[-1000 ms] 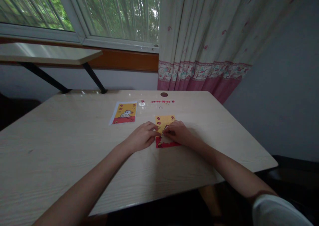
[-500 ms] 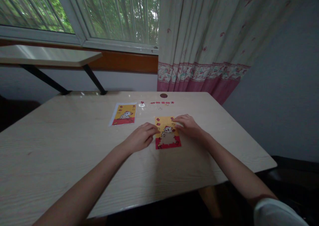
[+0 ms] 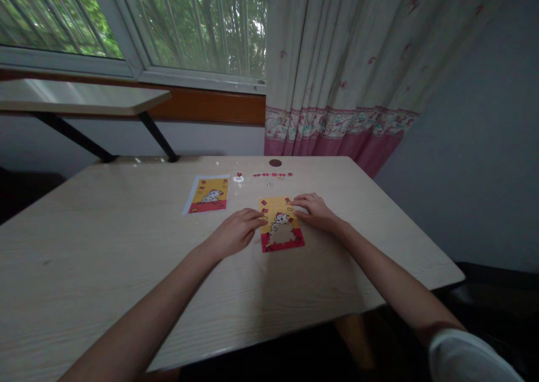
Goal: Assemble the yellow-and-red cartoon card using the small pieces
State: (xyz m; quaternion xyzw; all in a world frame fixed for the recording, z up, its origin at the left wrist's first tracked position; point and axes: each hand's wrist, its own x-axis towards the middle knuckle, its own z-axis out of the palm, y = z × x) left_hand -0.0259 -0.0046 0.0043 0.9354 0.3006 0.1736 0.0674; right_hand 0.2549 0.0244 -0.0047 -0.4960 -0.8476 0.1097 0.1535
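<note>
A jigsaw puzzle (image 3: 277, 205) with a yellow upper part and a red lower part lies on the table, showing a white cartoon animal in a red hat. Bare table shows through a gap in its lower middle. My left hand (image 3: 238, 231) rests at its left edge, fingers stretched out and their tips on the border. At the upper right edge, my right hand (image 3: 316, 211) has its fingers extended, touching the puzzle. Both hands are open. To the left lies a printed picture sheet (image 3: 210, 194) with a matching design.
Several loose red puzzle pieces (image 3: 274, 175) form a row near the far edge, with a single red piece (image 3: 239, 174) to their left. A small pale piece (image 3: 269, 185) lies nearer. Behind is a round brown disc (image 3: 275, 162). A raised shelf (image 3: 84, 97) stands at the back left.
The whole view has shifted slightly. My right hand and left hand stay at the puzzle's two sides, with the left fingertips slightly further over its edge; the puzzle looks otherwise unchanged.
</note>
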